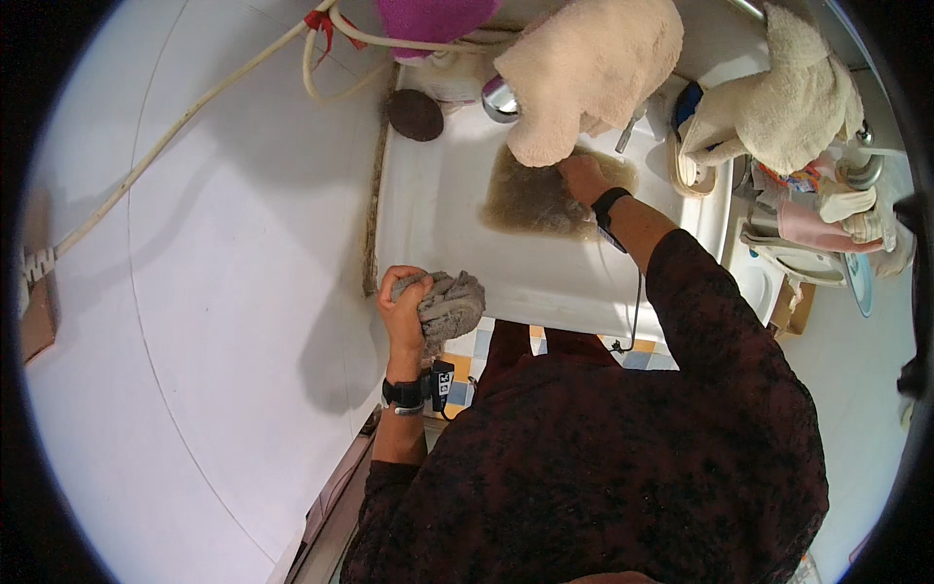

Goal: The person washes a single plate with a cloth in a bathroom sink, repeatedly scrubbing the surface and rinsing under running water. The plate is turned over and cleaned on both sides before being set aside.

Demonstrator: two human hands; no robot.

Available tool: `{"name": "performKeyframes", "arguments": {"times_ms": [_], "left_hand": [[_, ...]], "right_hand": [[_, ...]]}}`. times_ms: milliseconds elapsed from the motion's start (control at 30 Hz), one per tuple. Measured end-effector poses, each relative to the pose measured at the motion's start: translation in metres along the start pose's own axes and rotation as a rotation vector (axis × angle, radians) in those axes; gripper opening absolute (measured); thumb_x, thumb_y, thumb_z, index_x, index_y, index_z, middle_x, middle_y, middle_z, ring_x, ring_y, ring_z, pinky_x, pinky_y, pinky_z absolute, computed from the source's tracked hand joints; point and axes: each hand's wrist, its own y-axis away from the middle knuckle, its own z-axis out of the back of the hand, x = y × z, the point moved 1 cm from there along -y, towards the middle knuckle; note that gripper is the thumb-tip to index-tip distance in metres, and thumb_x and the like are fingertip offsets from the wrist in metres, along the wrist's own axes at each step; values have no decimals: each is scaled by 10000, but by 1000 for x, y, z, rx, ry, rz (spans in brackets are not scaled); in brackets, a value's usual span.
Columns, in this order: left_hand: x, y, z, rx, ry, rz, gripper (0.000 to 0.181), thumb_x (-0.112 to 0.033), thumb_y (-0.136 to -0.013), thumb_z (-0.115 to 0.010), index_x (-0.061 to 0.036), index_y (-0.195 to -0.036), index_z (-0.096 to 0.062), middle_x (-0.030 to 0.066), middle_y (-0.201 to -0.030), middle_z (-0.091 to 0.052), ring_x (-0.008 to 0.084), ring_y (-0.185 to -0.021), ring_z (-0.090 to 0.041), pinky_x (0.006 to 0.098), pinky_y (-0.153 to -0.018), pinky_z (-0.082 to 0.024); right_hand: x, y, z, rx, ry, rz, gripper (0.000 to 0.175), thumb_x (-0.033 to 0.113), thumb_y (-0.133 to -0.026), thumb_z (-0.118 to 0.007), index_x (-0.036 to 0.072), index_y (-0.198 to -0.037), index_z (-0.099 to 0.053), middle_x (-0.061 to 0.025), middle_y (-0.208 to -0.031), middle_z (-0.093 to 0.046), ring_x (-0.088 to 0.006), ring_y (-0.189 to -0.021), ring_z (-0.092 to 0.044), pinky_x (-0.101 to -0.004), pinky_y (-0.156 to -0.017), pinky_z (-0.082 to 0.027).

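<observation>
Bunched in my left hand is a wet-looking grey cloth, held past the near left corner of a white sink. My right hand reaches down to the murky brown water in the basin. Its fingers are partly hidden behind a hanging beige towel, so what they touch cannot be told. Both wrists wear black straps with small devices.
A dark round object lies at the sink's back left, near a chrome faucet part. A soap dish sits on the right rim. A second towel hangs at right, above a toilet seat. A white wall stands at left.
</observation>
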Motion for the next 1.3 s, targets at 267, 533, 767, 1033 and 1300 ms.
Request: {"name": "performKeyframes", "arguments": {"times_ms": [267, 533, 767, 1033, 1300], "left_hand": [[0, 0, -8, -17, 85, 69, 112, -49, -723, -643, -12, -817, -594, 20, -786, -583, 99, -742, -522, 231, -706, -423], [0, -6, -15, 9, 138, 95, 105, -24, -740, -632, -29, -839, -599, 18, -787, -592, 100, -743, -540, 241, -693, -444], [6, -14, -15, 46, 118, 91, 143, -1, -751, -618, -29, -887, -585, 58, -842, -615, 145, -736, -587, 283, -669, -495], [18, -17, -12, 64, 168, 98, 119, -9, -764, -618, -35, -875, -587, 48, -812, -609, 141, -739, -579, 268, -688, -480], [44, -23, 2, 48, 51, 128, 111, -19, -760, -642, -35, -859, -593, 30, -825, -605, 133, -765, -564, 257, -715, -461]], "right_hand": [[-9, -2, -54, 52, 26, 49, 129, 128, -777, -601, 80, -804, -717, -105, -847, -703, -283, -810, -687, -405, -625, -550], [8, 1, -10, 256, 281, 226, 134, 128, -794, -584, 113, -789, -718, -81, -813, -705, -258, -746, -689, -401, -568, -523], [36, 0, 28, 553, 405, 151, 140, 137, -794, -561, 90, -860, -676, -76, -758, -672, -267, -743, -669, -413, -576, -488], [35, 5, 49, 376, 166, 10, 109, 201, -786, -583, 131, -788, -667, -70, -724, -667, -258, -702, -664, -401, -543, -462], [31, 2, 29, 278, 213, -2, 153, 193, -772, -578, 140, -737, -717, -92, -807, -699, -249, -791, -679, -411, -595, -484]]}}
